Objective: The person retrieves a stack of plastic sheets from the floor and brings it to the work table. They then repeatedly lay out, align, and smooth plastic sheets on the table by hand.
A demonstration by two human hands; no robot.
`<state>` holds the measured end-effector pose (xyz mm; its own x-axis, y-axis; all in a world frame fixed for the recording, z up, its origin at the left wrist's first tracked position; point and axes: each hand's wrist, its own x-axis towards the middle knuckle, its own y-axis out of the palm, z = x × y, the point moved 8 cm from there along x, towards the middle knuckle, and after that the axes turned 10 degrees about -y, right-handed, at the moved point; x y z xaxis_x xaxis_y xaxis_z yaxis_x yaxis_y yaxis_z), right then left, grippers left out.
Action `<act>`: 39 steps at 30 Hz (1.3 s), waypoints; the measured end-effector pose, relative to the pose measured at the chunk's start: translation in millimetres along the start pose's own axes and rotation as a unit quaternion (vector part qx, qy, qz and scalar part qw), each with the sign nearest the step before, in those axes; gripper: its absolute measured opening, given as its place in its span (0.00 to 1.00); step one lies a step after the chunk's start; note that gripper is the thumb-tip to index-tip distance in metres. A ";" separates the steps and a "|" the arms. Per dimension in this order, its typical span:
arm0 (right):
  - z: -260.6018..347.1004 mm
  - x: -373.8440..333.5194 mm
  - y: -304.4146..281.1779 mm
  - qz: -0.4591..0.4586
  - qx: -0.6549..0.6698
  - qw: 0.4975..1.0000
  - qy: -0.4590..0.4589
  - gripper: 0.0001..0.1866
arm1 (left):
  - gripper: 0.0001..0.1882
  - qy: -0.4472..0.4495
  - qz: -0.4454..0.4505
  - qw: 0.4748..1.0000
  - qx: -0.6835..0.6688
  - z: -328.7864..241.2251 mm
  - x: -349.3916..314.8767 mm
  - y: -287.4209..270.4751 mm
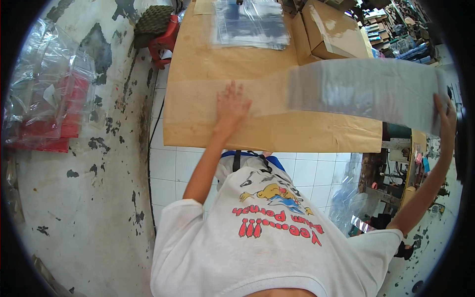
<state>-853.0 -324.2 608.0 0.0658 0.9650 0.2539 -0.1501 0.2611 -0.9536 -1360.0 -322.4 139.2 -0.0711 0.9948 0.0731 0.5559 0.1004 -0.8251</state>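
A long strip of clear plastic film (366,89) stretches across the brown-covered table (316,136). Its left part lies flat and is hard to see against the brown surface. Toward the right it rises off the table and looks cloudy and slightly blurred. My left hand (232,105) presses down on the flat part, palm down with fingers spread. Out past the table's right edge, my right hand (446,114) grips the far right end of the film and holds it up. Some of that hand's fingers are hidden.
At the table's far side lies a stack of clear plastic sheets (251,24). A cardboard box (336,29) stands right of it. Beyond the far left corner is a red plastic stool (166,42). Clear and red plastic bags (54,94) hang on the peeling left wall (109,183).
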 end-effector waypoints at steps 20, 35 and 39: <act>-357.5 -62.1 327.5 0.066 0.022 0.990 0.120 0.19 | 0.34 -0.136 -0.061 0.974 0.173 186.6 0.1 -86.1; 163.9 -102.6 514.9 0.185 0.042 0.982 0.024 0.46 | 0.37 -0.058 -0.074 0.991 0.095 -64.8 -0.8 50.8; 169.2 -86.0 494.9 0.185 -0.065 0.980 -0.038 0.32 | 0.41 -0.047 -0.070 0.992 0.090 -55.5 -1.3 49.3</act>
<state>-1099.9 -273.8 141.7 -0.0434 0.9934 -0.1059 -0.0235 -0.1070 -0.9940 -1286.5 -317.7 129.5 -0.2197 0.9643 0.1481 0.3795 0.2244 -0.8976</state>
